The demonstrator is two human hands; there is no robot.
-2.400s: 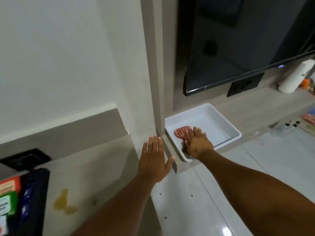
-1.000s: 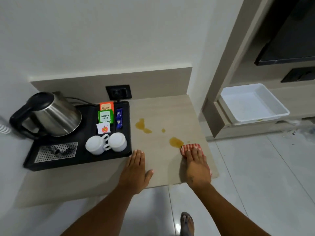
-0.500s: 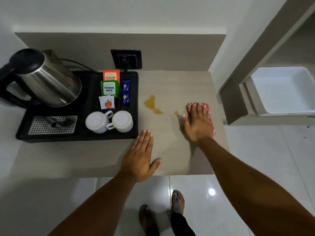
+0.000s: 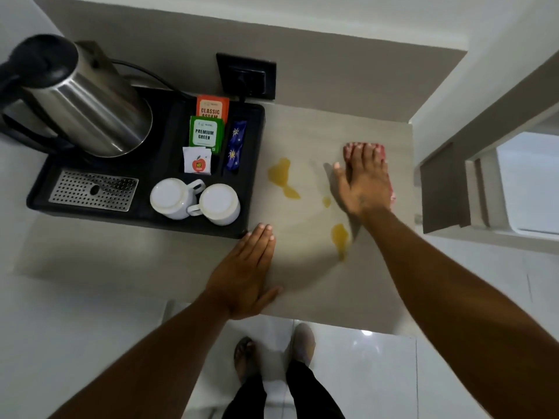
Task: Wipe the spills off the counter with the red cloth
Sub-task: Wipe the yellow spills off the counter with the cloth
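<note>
A black tray sits at the left end of a pale counter, seen from above. On the tray, from its left side across: a steel kettle above a perforated drip grate, then upright tea sachets and blue sticks slotted at the back, with two white cups upside down in front of them, probably to keep them clean. Just right of the tray's front corner, the left hand lies flat and spread on the counter, holding nothing, likely bracing the person. Right of the tray lie amber spills: a large patch, a small drop, and a streak nearer the front edge. Further right, well clear of the tray, the right hand presses flat, fingers extended, on the red cloth, which peeks out past the fingertips and along the far side. The cloth lies just right of the spills, so most wiping seems yet to be done. A white bin shows at far right; its contents are out of view.
</note>
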